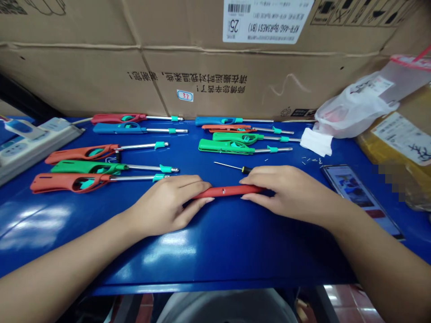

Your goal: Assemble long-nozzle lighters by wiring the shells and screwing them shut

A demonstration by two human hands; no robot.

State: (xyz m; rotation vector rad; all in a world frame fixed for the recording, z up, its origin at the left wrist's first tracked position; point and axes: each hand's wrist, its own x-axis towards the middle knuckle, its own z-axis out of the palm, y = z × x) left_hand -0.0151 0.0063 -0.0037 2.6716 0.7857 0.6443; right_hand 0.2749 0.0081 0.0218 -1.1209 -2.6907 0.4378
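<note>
Both hands grip a red lighter body (222, 191) that lies sideways, edge up, just above or on the blue table. My left hand (171, 199) pinches its left end between thumb and fingers. The right end is held the same way by my right hand (283, 190), which hides part of it. Just beyond my right hand lies a small screwdriver (243, 169) with a black and yellow handle. An orange gas lighter (57, 184) and a green gas lighter (67, 167) rest beyond my left hand, their metal tubes pointing right.
More lighters lie in rows, among them a blue one (117, 128) and a green one (215, 146). A power strip (30, 143) stands left. On the right are a phone (360, 197), a white tissue (316, 141), small screws and a plastic bag (353, 112). A large cardboard box (101, 76) backs the table.
</note>
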